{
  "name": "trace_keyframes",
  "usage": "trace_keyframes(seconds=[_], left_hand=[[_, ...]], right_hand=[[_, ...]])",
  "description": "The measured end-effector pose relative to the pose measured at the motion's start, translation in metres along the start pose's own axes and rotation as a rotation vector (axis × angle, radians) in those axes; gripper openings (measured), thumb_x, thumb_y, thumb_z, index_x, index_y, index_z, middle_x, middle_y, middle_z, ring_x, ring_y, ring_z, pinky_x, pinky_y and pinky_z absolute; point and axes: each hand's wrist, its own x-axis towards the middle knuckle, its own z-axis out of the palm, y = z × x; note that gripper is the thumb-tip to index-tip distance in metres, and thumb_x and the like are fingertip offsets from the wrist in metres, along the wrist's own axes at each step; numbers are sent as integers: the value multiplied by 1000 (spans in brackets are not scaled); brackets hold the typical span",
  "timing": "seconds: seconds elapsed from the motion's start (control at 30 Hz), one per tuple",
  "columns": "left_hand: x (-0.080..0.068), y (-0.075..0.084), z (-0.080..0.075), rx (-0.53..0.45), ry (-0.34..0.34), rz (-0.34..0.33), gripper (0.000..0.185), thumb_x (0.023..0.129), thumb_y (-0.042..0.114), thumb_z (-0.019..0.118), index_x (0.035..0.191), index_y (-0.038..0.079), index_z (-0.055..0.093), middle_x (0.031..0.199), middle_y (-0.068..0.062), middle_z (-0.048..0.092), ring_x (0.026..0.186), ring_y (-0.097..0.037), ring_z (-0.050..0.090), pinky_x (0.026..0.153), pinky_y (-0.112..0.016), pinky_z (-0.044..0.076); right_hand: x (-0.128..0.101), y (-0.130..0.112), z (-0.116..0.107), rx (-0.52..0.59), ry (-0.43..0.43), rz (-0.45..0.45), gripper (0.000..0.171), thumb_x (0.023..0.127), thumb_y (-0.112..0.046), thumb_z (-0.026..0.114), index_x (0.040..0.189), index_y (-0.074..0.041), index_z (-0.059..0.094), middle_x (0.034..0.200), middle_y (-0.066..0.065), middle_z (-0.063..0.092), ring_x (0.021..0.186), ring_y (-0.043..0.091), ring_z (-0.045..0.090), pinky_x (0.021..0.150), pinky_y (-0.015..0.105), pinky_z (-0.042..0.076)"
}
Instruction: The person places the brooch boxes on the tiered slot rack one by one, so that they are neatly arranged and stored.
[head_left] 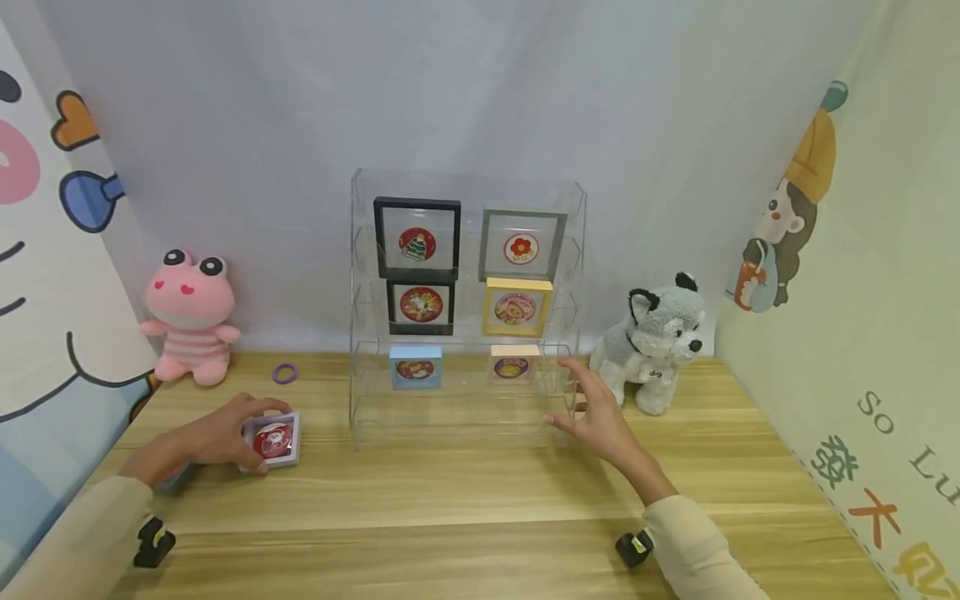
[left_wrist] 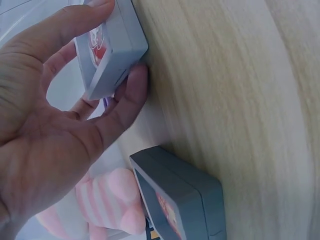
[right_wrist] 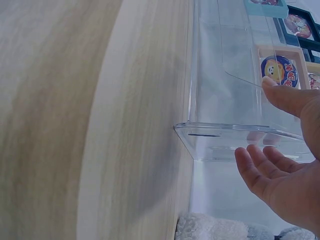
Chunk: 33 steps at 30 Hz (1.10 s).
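Observation:
At the left of the table my left hand point(head_left: 225, 429) grips a small pale, whitish display frame point(head_left: 276, 440) with a red round badge inside. In the left wrist view, its thumb and fingers pinch opposite edges of the frame, close over the wood. My right hand point(head_left: 600, 417) is at the right side panel of a clear acrylic tiered rack point(head_left: 465, 185). Seen from the right wrist, the thumb point(right_wrist: 282, 95) lies toward the rack's front, and relaxed fingers point(right_wrist: 260, 172) extend along the panel's outer side. Several framed badges stand on the rack's tiers, among them a peach frame point(right_wrist: 302, 62) near the thumb.
A grey-blue frame point(left_wrist: 180, 190) stands behind the left hand, mostly hidden by the wrist in the head view. A pink frog plush point(head_left: 193, 317) and purple ring point(head_left: 285, 373) lie left of the rack. A grey husky plush point(head_left: 656, 342) sits at right.

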Motion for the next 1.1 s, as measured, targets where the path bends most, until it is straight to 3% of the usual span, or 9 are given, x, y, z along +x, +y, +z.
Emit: trace_keyframes(seconds=[0.23, 0.33, 0.47, 0.57, 0.7, 0.87, 1.1], left_hand=[[2, -2, 0, -24, 1, 49, 80, 62, 28, 83, 130, 6, 48, 126, -28, 43, 104, -31, 42, 81, -41, 40], [3, -5, 1, -46, 10, 61, 80, 62, 26, 83, 131, 5, 48, 126, -27, 44, 102, -29, 42, 80, -36, 41], [3, -8, 4, -185, -7, 28, 81, 65, 18, 82, 134, 2, 43, 120, -30, 34, 86, -26, 48, 61, -30, 53], [3, -8, 6, -293, -15, -14, 83, 66, 13, 81, 136, 0, 38, 116, -32, 24, 69, -24, 55, 49, -31, 55], [3, -11, 7, -349, -12, -35, 85, 68, 12, 81, 137, -1, 34, 115, -33, 27, 68, -23, 57, 51, -32, 56], [1, -15, 8, -429, -34, -73, 86, 71, 13, 79, 140, -1, 29, 118, -31, 40, 83, -24, 55, 59, -35, 57], [1, -17, 5, -464, -39, -96, 82, 74, 12, 75, 141, 3, 30, 119, -29, 43, 87, -24, 56, 64, -37, 57]], right_hand=[[-1, -1, 0, 1, 7, -9, 78, 74, -16, 78, 139, -19, 35, 129, 20, 46, 106, 30, 53, 76, 40, 56], [-1, -1, 0, 3, 6, -9, 78, 74, -16, 78, 139, -18, 35, 129, 20, 46, 106, 30, 52, 76, 40, 55], [-1, -1, 0, 8, 7, -9, 78, 74, -15, 78, 139, -17, 35, 130, 20, 46, 106, 31, 53, 76, 42, 55], [0, 0, 0, 6, 10, -10, 78, 74, -14, 78, 139, -16, 36, 128, 20, 47, 106, 31, 53, 76, 42, 55], [0, 1, 1, 4, 10, -9, 78, 74, -15, 78, 139, -16, 36, 126, 19, 48, 106, 31, 53, 76, 42, 55], [0, 1, 1, 7, 10, -3, 78, 73, -14, 78, 139, -18, 36, 126, 19, 48, 107, 32, 53, 77, 42, 55], [0, 0, 0, 12, 5, 3, 78, 74, -14, 78, 139, -17, 36, 125, 19, 48, 106, 33, 53, 78, 43, 55]])
